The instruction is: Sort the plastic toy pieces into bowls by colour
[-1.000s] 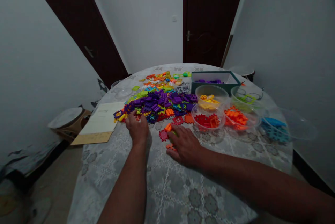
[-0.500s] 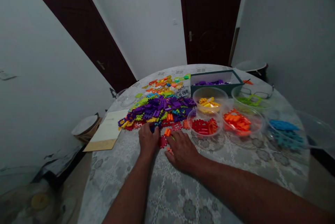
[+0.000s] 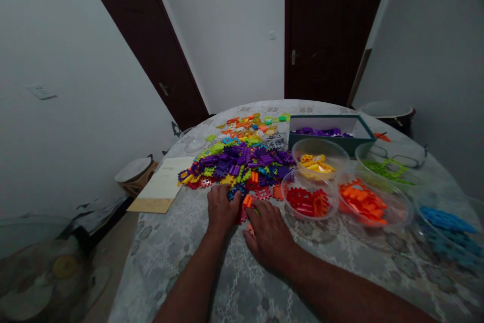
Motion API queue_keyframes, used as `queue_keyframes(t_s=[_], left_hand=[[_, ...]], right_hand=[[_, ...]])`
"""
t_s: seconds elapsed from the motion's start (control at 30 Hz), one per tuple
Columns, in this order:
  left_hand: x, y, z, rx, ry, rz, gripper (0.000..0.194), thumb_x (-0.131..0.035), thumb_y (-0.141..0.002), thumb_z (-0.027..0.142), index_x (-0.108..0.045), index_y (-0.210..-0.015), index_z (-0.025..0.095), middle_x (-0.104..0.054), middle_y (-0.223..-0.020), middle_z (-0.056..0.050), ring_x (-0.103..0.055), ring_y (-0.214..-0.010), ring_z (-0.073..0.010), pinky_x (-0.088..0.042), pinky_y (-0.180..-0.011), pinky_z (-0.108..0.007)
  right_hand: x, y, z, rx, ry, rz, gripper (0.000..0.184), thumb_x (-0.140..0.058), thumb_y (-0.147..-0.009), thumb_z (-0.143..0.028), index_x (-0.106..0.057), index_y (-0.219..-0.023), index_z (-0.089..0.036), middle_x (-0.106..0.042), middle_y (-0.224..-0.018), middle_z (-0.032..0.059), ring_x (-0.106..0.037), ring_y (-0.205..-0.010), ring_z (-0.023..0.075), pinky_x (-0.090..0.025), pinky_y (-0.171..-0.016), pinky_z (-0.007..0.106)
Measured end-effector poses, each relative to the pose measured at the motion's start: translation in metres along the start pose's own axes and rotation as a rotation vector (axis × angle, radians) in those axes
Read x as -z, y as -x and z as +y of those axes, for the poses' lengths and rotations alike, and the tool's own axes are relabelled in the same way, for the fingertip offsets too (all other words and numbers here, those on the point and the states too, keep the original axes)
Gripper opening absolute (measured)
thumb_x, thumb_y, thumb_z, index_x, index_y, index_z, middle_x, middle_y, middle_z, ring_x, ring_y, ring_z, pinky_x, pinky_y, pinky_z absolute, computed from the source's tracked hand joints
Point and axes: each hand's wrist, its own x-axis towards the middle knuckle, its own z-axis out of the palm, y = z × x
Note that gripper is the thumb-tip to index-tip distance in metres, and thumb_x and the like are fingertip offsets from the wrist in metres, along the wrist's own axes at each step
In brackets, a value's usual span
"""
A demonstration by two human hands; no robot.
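Observation:
My left hand (image 3: pixel 222 210) rests at the near edge of a heap of plastic building pieces (image 3: pixel 242 156). Its thumb is apart from its fingers, beside a dark blue gear-shaped piece (image 3: pixel 235 192), and nothing is visibly held. To its right my right hand (image 3: pixel 271 235) lies low over the tablecloth, thumb and fingers spread. Orange tube pieces (image 3: pixel 247 201) stand at its fingertips, and a salmon piece (image 3: pixel 250 231) shows between thumb and index finger. A red piece (image 3: pixel 241 216) lies between the two hands, partly covered.
Clear bowls hold red pieces (image 3: pixel 307 202), orange pieces (image 3: pixel 361 201), yellow pieces (image 3: pixel 316 163), green pieces (image 3: pixel 389 169) and blue pieces (image 3: pixel 448 219). Behind them is a dark green box (image 3: pixel 328 142) with purple pieces. Cardboard (image 3: pixel 151 204) lies left; glasses (image 3: pixel 406 159) lie right.
The camera view has turned left and slightly up, so the scene sits farther right and somewhat lower. Both hands stay at the heap's near edge, with slight finger shifts.

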Motion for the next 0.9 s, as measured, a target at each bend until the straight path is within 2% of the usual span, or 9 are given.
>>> queue_keyframes(t_s=[0.1, 0.17, 0.33, 0.4, 0.5, 0.6, 0.73, 0.9], left_hand=[[0.002, 0.001, 0.001, 0.014, -0.004, 0.021, 0.025, -0.072, -0.089, 0.03, -0.063, -0.111, 0.021, -0.057, -0.123, -0.015, -0.058, -0.12, -0.0345, -0.05, -0.106, -0.054], [0.002, 0.002, 0.001, 0.005, 0.01, -0.009, 0.029, -0.073, -0.088, 0.029, -0.061, -0.113, 0.021, -0.058, -0.121, -0.014, -0.059, -0.118, -0.0332, -0.051, -0.105, -0.053], [0.001, 0.002, -0.002, -0.017, -0.009, -0.048, 0.052, -0.076, -0.089, 0.037, -0.056, -0.134, 0.02, -0.06, -0.122, -0.014, -0.059, -0.118, -0.0327, -0.052, -0.102, -0.052], [0.0, 0.0, -0.001, -0.018, -0.03, -0.045, 0.056, -0.078, -0.088, 0.042, -0.058, -0.134, 0.019, -0.059, -0.122, -0.014, -0.059, -0.117, -0.0336, -0.052, -0.102, -0.054], [-0.002, -0.001, -0.001, -0.013, -0.019, -0.017, 0.051, -0.08, -0.086, 0.046, -0.063, -0.126, 0.02, -0.056, -0.126, -0.016, -0.057, -0.121, -0.0355, -0.05, -0.105, -0.056], [-0.004, 0.0, -0.003, -0.067, 0.057, -0.009, 0.045, -0.079, -0.087, 0.041, -0.061, -0.125, 0.021, -0.057, -0.131, -0.016, -0.055, -0.128, -0.0364, -0.048, -0.11, -0.057], [-0.002, 0.006, 0.0, -0.116, 0.156, -0.063, 0.041, -0.071, -0.093, 0.032, -0.056, -0.13, 0.022, -0.062, -0.126, -0.014, -0.059, -0.121, -0.0329, -0.05, -0.109, -0.053], [0.009, 0.014, 0.017, -0.068, 0.188, -0.13, 0.035, -0.068, -0.094, 0.029, -0.06, -0.127, 0.023, -0.06, -0.123, -0.012, -0.058, -0.119, -0.0305, -0.049, -0.108, -0.05]], right_hand=[[-0.001, 0.0, 0.0, 0.001, 0.011, 0.02, 0.051, -0.07, -0.095, -0.035, -0.062, -0.142, -0.018, -0.057, -0.151, 0.019, -0.047, -0.142, 0.0374, -0.04, -0.119, 0.056], [-0.001, 0.0, 0.001, 0.016, 0.009, 0.036, 0.049, -0.07, -0.094, -0.033, -0.062, -0.141, -0.019, -0.058, -0.15, 0.0182, -0.048, -0.14, 0.0368, -0.041, -0.118, 0.057], [-0.003, -0.001, 0.003, 0.052, 0.025, 0.078, 0.052, -0.066, -0.095, -0.027, -0.059, -0.145, -0.021, -0.057, -0.151, 0.0164, -0.051, -0.138, 0.0358, -0.043, -0.116, 0.056], [-0.004, -0.001, 0.004, 0.045, 0.057, 0.114, 0.052, -0.064, -0.095, -0.025, -0.058, -0.147, -0.021, -0.056, -0.153, 0.0162, -0.05, -0.14, 0.0353, -0.042, -0.117, 0.055], [-0.006, -0.002, 0.003, 0.026, 0.118, 0.167, 0.051, -0.063, -0.097, -0.026, -0.057, -0.148, -0.019, -0.051, -0.158, 0.0176, -0.043, -0.148, 0.0364, -0.038, -0.122, 0.057], [-0.008, -0.003, 0.003, -0.007, 0.189, 0.195, 0.057, -0.063, -0.099, -0.035, -0.052, -0.152, -0.015, -0.045, -0.163, 0.0211, -0.035, -0.154, 0.0406, -0.034, -0.124, 0.061], [-0.012, -0.003, 0.006, -0.023, 0.225, 0.162, 0.063, -0.062, -0.101, -0.043, -0.049, -0.156, -0.014, -0.047, -0.161, 0.0231, -0.038, -0.152, 0.0422, -0.035, -0.123, 0.063], [-0.02, -0.002, 0.014, 0.003, 0.158, 0.161, 0.056, -0.058, -0.102, -0.037, -0.051, -0.153, -0.016, -0.051, -0.157, 0.0219, -0.042, -0.151, 0.0396, -0.036, -0.123, 0.063]])
